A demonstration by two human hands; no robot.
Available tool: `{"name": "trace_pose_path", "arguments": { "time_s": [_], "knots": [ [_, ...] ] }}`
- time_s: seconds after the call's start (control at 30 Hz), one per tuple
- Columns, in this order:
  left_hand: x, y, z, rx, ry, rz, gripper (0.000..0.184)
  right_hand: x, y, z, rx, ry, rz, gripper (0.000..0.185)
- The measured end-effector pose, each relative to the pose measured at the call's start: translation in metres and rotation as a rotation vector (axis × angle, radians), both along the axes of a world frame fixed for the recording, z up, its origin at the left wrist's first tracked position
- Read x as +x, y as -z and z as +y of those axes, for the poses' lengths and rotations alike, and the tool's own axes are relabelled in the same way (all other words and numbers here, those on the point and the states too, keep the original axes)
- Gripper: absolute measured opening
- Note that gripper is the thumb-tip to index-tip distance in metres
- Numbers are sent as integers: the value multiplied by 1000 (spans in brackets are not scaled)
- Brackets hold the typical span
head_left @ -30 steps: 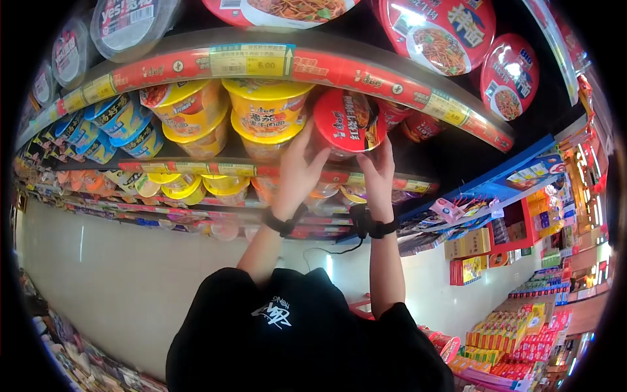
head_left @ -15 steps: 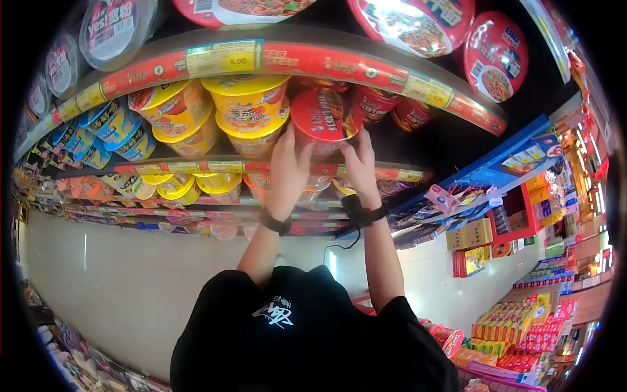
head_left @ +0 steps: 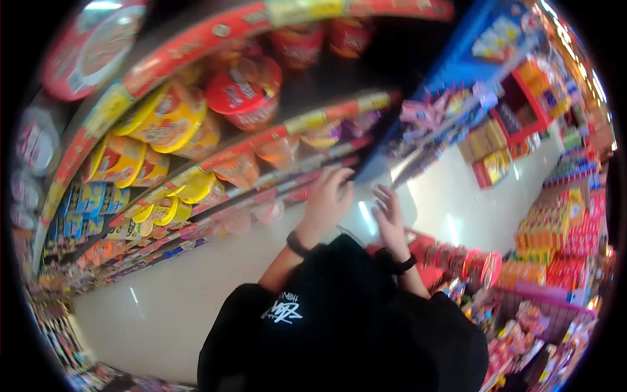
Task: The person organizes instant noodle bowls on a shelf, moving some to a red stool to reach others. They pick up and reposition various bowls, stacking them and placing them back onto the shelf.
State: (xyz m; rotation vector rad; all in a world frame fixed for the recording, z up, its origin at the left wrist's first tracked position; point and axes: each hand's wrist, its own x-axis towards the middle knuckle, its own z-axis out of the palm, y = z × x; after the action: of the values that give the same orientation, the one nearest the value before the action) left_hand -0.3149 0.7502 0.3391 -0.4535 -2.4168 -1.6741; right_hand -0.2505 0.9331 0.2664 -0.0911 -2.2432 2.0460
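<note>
My left hand point(head_left: 328, 201) is held in front of my chest, below the shelves, with its fingers loosely bent and nothing in it. Beside it, my right hand point(head_left: 390, 214) holds nothing and its fingers are spread. A dark band circles each wrist. A red instant noodle bowl point(head_left: 243, 91) sits on the shelf at upper left, apart from both hands. Left of it stand stacked yellow noodle bowls point(head_left: 171, 121). More red noodle bowls point(head_left: 299, 44) stand farther back on that shelf.
A red shelf edge point(head_left: 189, 49) with price labels curves overhead. Blue noodle bowls point(head_left: 85, 199) stand at far left. A blue display rack point(head_left: 457, 55) is at the shelf's end. Several red tubs point(head_left: 480, 264) are in a row at right, near a pink-rimmed wire basket point(head_left: 542, 300).
Both hands have let go of the red noodle bowl, which stays on the shelf, and have drawn back toward my chest. My view has turned to the right.
</note>
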Motion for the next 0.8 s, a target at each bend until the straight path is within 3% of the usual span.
{"name": "trace_pose_path", "arguments": {
  "time_s": [0.07, 0.13, 0.2, 0.27, 0.33, 0.4, 0.47, 0.53, 0.63, 0.67, 0.77, 0.8],
  "knots": [
    [4, 39, 32, -57, 317, -79, 23, 43, 21, 38, -119, 190, -73, 50],
    [12, 64, 68, -313, 427, -138, 26, 77, 1, 70, -147, 359, -160, 41],
    [20, 105, 110, -321, 597, -214, 30, 103, -19, 92, -45, 594, -17, 34],
    [35, 115, 152, -378, 748, -205, 32, 133, -32, 126, 92, 761, -66, 35],
    [51, 130, 203, -411, 877, -208, 31, 152, -38, 152, 151, 1010, 90, 35],
    [72, 139, 248, -345, 974, -235, 33, 180, -29, 192, 122, 1189, 111, 34],
    [98, 149, 294, -273, 923, -184, 35, 204, -25, 228, 206, 1387, 77, 37],
    [118, 141, 333, -211, 966, -196, 50, 236, 5, 277, 346, 1463, 72, 48],
    [144, 138, 380, -167, 1026, -193, 71, 248, 16, 314, 255, 1615, 49, 49],
    [153, 142, 394, -146, 1038, -172, 71, 243, 8, 315, 92, 1584, 78, 50],
    [170, 152, 423, -79, 1073, -136, 73, 262, 26, 336, -45, 1483, -79, 52],
    [171, 144, 422, -43, 1098, -148, 74, 272, 34, 347, -235, 1303, -40, 50]
  ]
}}
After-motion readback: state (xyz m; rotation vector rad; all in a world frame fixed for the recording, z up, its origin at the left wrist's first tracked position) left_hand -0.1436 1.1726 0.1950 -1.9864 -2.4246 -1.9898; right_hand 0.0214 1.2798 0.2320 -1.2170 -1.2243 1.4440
